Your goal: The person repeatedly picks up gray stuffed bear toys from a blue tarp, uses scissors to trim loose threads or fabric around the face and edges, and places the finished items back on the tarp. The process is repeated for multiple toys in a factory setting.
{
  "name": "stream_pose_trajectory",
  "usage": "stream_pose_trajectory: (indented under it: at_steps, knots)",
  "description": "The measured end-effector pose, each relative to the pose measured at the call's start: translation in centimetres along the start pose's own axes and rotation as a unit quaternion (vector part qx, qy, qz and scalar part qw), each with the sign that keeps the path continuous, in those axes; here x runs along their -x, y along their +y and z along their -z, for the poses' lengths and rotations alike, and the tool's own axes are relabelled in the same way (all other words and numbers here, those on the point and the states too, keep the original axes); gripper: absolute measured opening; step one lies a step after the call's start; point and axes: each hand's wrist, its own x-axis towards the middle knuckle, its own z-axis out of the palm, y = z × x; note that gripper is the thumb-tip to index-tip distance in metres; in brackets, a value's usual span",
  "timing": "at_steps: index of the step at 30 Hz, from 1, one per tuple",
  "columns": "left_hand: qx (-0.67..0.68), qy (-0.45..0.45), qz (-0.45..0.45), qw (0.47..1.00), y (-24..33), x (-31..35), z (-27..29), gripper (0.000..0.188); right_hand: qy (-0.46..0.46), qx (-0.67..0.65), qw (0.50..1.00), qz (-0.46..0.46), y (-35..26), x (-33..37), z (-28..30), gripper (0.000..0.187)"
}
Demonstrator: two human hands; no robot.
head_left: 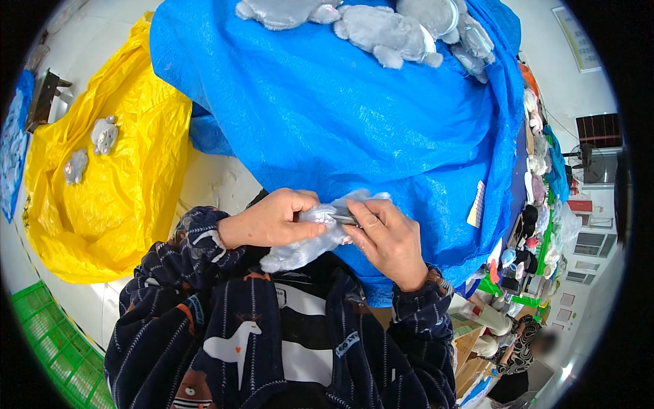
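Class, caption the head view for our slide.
Both hands, left and right, grip a grey plush toy beside a blue tarp.

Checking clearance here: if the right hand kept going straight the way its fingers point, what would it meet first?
The right hand points toward the upper left, already touching the grey plush toy. Just past it sits the left hand, so probably those fingers next; depth is hard to judge.

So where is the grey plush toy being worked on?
The grey plush toy sits low in the centre, gripped between the left hand and right hand, against the blue sheet.
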Motion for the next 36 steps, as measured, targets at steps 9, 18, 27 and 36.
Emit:
stream_pose_trajectory:
  at_steps: [9,18,27,36]
  knots:
    - [-0.045,-0.026,0.014,0.999,0.5,0.1,0.3,0.018,-0.037,0.006,0.999,0.026,-0.4,-0.3,0.1,0.036]
    - [-0.048,-0.048,-0.015,0.998,-0.4,-0.1,0.5,0.02,-0.045,-0.139,0.989,-0.009,-0.3,-0.1,-1.3,0.036]
    - [0.012,0.005,0.027,1.0,-2.4,0.4,-0.3,0.024,0.07,-0.218,0.965,-0.126,-1.9,-0.8,-3.2,0.039]
    - [0.248,0.097,0.122,0.956,-0.1,1.3,-1.3,0.022,0.326,-0.145,0.895,-0.268,0.6,1.0,-6.2,0.009]
